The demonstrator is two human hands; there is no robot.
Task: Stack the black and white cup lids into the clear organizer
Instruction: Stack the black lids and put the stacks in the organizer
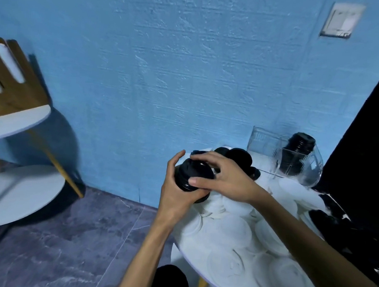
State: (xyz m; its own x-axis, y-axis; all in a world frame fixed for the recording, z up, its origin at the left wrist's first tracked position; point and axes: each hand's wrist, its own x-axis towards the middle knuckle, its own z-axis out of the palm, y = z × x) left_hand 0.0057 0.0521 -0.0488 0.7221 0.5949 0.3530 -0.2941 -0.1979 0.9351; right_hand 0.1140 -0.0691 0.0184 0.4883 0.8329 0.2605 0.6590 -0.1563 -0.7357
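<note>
A short stack of black lids point(192, 175) sits between both hands above the near-left edge of the round white bench point(180, 247). The left hand point(177, 192) curls round it from below and behind, while the right hand point(223, 177) clamps over its top, thumb pressed to the rim. More loose black lids point(241, 157) lie just beyond, and white lids point(230, 229) cover much of the bench top. The clear organizer point(296, 164) stands at the far right of the bench, one compartment already holding a column of black lids point(299, 148). The held stack looks slightly askew; if the grip loosens on the way across, lids could slide apart and drop onto the floor point(71, 236), since the hands hover over the edge. A careless reach might also nudge the light organizer. No brand, label or writing is legible anywhere.
</note>
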